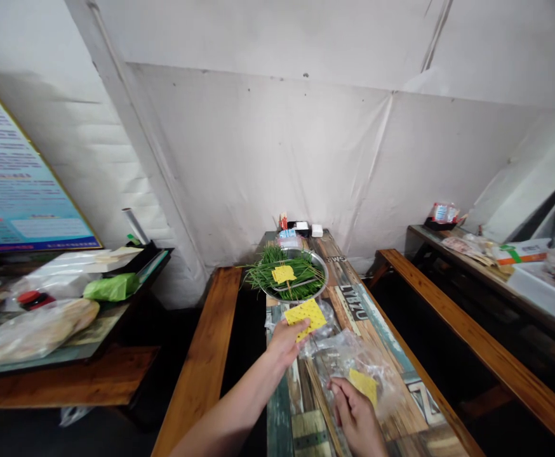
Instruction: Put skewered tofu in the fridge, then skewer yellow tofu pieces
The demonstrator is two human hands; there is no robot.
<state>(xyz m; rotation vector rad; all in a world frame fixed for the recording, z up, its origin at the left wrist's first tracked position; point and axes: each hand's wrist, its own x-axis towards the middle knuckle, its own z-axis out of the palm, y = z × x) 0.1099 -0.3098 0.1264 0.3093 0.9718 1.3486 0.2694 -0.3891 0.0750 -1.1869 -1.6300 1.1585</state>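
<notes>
My left hand (287, 339) pinches a flat yellow sheet (306, 317) with rows of small dark marks or holes, held above the table. Lower right, my right hand (351, 406) is closed with its fingers curled; what lies in them, if anything, is too small to make out. Beside it, a clear plastic bag (339, 349) is spread on the table, with another yellow piece (364, 385) in or on it. Several thin wooden skewers (322, 403) lie left of my right hand. Beyond my left hand stands a round metal bowl (324, 279) of long green stalks (268, 260), with skewered yellow pieces (284, 273) on top.
The patchwork wooden table (401, 374) runs away from me to a white sheet wall. Wooden benches (215, 336) flank it. Small boxes (301, 226) stand at its far end. Bagged goods (44, 330) lie on the left table; a white bin (544, 289) stands on the right one.
</notes>
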